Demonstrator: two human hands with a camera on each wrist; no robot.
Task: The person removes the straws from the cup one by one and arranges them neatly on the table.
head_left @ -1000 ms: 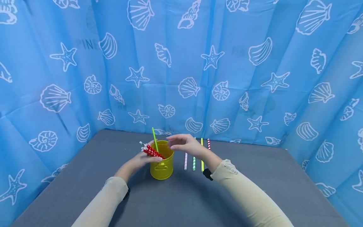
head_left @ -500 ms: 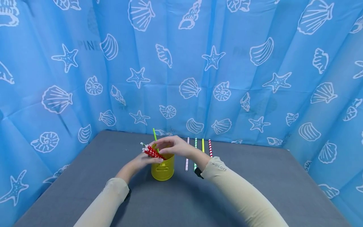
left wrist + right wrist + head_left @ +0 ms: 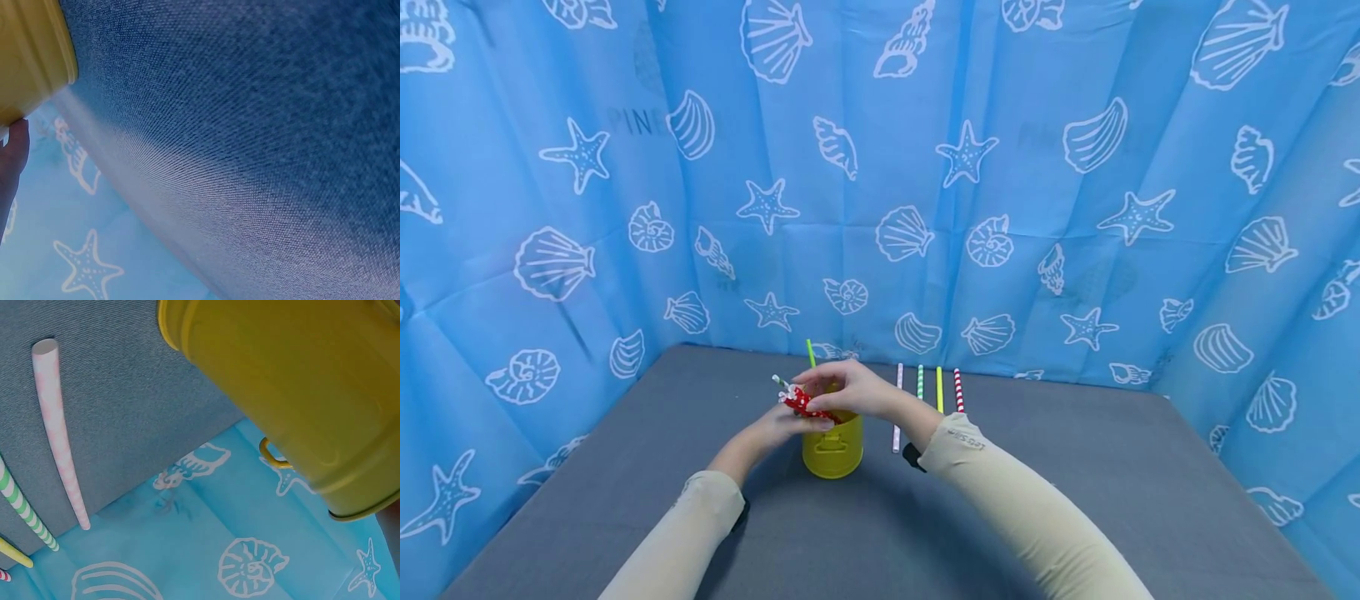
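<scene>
Yellow metal bucket (image 3: 832, 446) with a small handle stands on the grey fabric surface (image 3: 1075, 500), near its middle. One plain green straw (image 3: 810, 352) leans out of it towards the far side. Just left of the rim, the left hand (image 3: 775, 425) has its grip clenched around a bundle of red white-dotted paper straws (image 3: 801, 402), held tilted with the open ends up and to the left. Over the bucket's mouth, the right hand (image 3: 847, 389) pinches the bundle from above with curled fingers. Right of the bucket, four straws lie side by side: pink-striped (image 3: 897, 408), green-striped (image 3: 919, 381), plain yellow (image 3: 938, 388) and red-striped (image 3: 958, 390). Blue seashell-printed cloth (image 3: 1000, 167) forms the backdrop.
</scene>
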